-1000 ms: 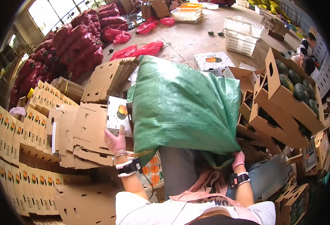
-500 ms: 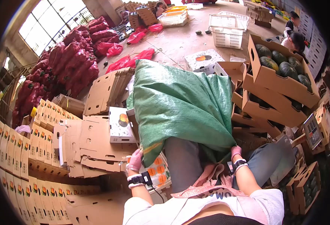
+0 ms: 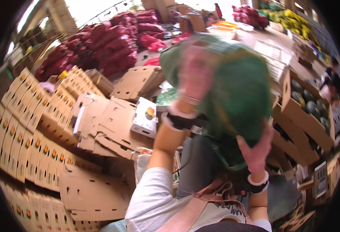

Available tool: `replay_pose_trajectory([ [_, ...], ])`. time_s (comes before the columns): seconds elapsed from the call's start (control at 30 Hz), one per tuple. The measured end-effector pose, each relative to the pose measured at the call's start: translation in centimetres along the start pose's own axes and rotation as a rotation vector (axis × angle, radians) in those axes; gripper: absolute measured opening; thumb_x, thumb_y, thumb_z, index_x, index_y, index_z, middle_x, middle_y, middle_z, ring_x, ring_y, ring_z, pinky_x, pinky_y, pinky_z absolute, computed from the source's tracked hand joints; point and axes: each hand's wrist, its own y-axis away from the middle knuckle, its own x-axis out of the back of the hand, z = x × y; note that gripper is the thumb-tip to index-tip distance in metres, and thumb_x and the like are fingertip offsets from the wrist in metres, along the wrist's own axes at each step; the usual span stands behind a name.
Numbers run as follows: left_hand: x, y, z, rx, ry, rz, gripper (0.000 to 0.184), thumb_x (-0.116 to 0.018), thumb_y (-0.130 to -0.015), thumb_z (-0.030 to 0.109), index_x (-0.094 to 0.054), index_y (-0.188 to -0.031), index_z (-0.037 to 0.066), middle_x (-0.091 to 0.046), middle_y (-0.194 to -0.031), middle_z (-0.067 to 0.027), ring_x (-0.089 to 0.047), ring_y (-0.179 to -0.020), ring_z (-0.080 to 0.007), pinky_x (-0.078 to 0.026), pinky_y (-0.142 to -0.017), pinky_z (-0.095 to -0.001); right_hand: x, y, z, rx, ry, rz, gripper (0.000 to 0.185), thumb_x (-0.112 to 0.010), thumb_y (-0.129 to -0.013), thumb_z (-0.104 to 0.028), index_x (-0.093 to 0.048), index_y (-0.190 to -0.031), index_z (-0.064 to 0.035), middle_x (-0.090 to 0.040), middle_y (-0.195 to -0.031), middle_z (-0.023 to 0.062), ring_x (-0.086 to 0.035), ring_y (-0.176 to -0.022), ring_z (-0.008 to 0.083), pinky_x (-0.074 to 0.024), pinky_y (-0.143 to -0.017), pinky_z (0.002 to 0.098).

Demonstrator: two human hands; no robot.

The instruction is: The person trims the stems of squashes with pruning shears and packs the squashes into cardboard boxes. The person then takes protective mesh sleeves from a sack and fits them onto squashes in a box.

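A green woven sack [image 3: 235, 85] is lifted in front of my chest, blurred by motion, with its lower rim hanging above my knees. My left hand [image 3: 196, 71], in a pink glove, is raised over the sack's left side; its fingers are smeared and I cannot make out their grip. Lower down on the right, my right hand [image 3: 256, 149] lies against the sack with thumb and fingers spread apart. Left of the sack, a white printed box [image 3: 144, 117] rests beside flattened cardboard [image 3: 114, 120].
Printed cartons [image 3: 27, 143] stand in rows at the left. Red net sacks [image 3: 112, 44] are piled behind them. To the right, stacked cartons [image 3: 299, 123] hold dark green squashes, near a scale display [image 3: 320, 179]. People sit at the far right edge.
The sack has been raised from my lap and bunched up. My left hand has moved up and right; my right hand has risen and its fingers have spread. The view has turned left.
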Motion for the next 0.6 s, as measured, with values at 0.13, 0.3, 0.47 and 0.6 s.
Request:
replay_pose_trajectory([
  [0.13, -11.3, 0.0, 10.3, -0.506, 0.006, -0.286, 0.017, -0.073, -0.068, 0.017, -0.059, -0.070, 0.007, -0.053, -0.109, -0.0159, -0.054, -0.098, -0.0351, -0.048, -0.081, -0.0410, -0.1, -2.8, 3.0, 0.085, -0.493, 0.316, 0.078, -0.073, -0.073, -0.029, -0.037, -0.133, 0.0025, -0.051, -0.120, 0.0185, -0.050, -0.113, 0.0300, -0.0404, -0.097, 0.0420],
  [0.3, -9.4, 3.2, 11.6, -0.455, -0.169, -0.501, 0.027, -0.075, -0.073, 0.021, -0.062, -0.092, 0.009, -0.050, -0.117, -0.0174, -0.053, -0.104, -0.0358, -0.046, -0.088, -0.0416, 3.7, -3.7, 4.8, 0.077, -0.399, 0.370, 0.050, -0.064, -0.082, -0.025, -0.050, -0.121, 0.0035, -0.058, -0.112, 0.0157, -0.058, -0.099, 0.0263, -0.0464, -0.088, 0.0381],
  [0.47, -3.4, 5.6, 7.8, -0.373, -0.750, -0.158, 0.069, -0.080, -0.066, 0.040, -0.054, -0.122, 0.009, -0.047, -0.124, -0.0162, -0.049, -0.110, -0.0347, -0.043, -0.092, -0.0439, 6.0, -1.6, 8.4, 0.166, 0.110, 0.308, 0.025, -0.059, -0.085, -0.015, -0.058, -0.099, 0.0061, -0.061, -0.095, 0.0169, -0.061, -0.084, 0.0303, -0.0464, -0.078, 0.0377],
  [0.6, 2.7, 5.8, 4.3, -0.008, -1.215, -0.269, 0.070, -0.077, -0.065, 0.049, -0.053, -0.124, 0.019, -0.050, -0.123, -0.0143, -0.046, -0.117, -0.0344, -0.036, -0.099, -0.0471, 8.0, -2.5, 7.4, 0.253, -0.030, 0.316, 0.020, -0.052, -0.085, 0.000, -0.060, -0.101, 0.0066, -0.062, -0.105, 0.0158, -0.059, -0.093, 0.0252, -0.0443, -0.085, 0.0331],
])
